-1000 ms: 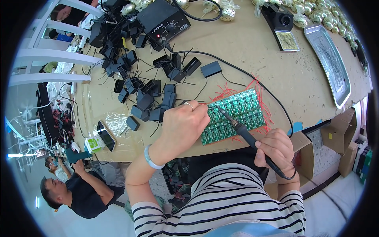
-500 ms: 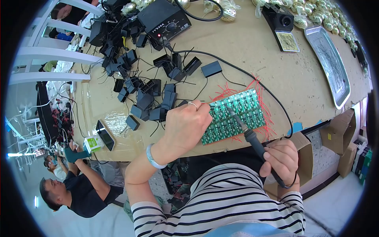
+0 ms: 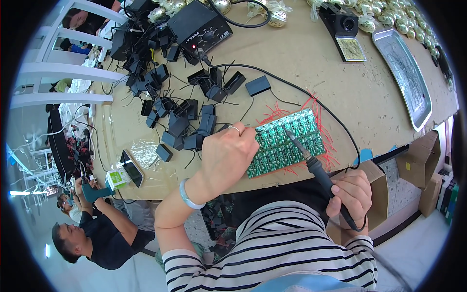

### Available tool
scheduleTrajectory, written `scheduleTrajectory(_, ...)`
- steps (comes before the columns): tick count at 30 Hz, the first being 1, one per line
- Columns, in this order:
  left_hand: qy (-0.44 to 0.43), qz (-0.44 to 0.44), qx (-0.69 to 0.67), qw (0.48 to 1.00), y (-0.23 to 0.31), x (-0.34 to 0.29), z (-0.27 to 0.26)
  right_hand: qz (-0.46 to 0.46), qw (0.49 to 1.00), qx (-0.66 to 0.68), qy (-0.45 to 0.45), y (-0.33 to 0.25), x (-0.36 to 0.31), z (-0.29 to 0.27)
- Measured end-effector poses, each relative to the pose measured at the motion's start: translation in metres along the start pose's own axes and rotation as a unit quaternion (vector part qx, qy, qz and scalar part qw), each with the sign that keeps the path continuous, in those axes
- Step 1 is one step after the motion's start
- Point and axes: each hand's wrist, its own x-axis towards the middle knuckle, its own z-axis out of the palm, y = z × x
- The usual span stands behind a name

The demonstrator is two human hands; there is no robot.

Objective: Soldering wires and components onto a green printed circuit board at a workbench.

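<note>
Room beside tray [image 3: 419, 111]; cable [image 3: 302, 89] near board [image 3: 277, 144]

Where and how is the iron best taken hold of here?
Probably by the dark handle of the iron, wrapped from the person's right, near side, as the right grip has it. The iron lies aslant: its slim metal tip points away and leftward at the board, while the thicker handle reaches back toward the person.

A white-edged phone [image 3: 132, 168] lies on the bench [image 3: 296, 53] just beside a green-and-white packet [image 3: 117, 179], and gold ornaments [image 3: 389, 18] crowd the far right near a shallow metal tray [image 3: 421, 116]. Beyond the bench's right edge stands an open cardboard box [image 3: 419, 159]; at left sits a co-worker in a dark top [image 3: 109, 243].
</note>
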Motion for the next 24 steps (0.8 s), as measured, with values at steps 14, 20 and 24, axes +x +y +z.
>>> scheduleTrajectory(14, 0.004, -0.094, -0.294, 0.951, -0.006, -0.014, -0.03, 0.003, 0.999, 0.042, -0.022, 0.0, -0.001, -0.006)
scheduleTrajectory(20, 0.013, 0.076, -0.16, 0.984, -0.001, -0.017, -0.009, -0.01, 0.997, 0.058, -0.044, 0.005, -0.005, 0.002)
scheduleTrajectory(24, 0.022, 0.082, -0.093, 0.992, 0.004, -0.008, -0.001, 0.004, 0.997, 0.064, -0.053, 0.005, -0.007, 0.008)
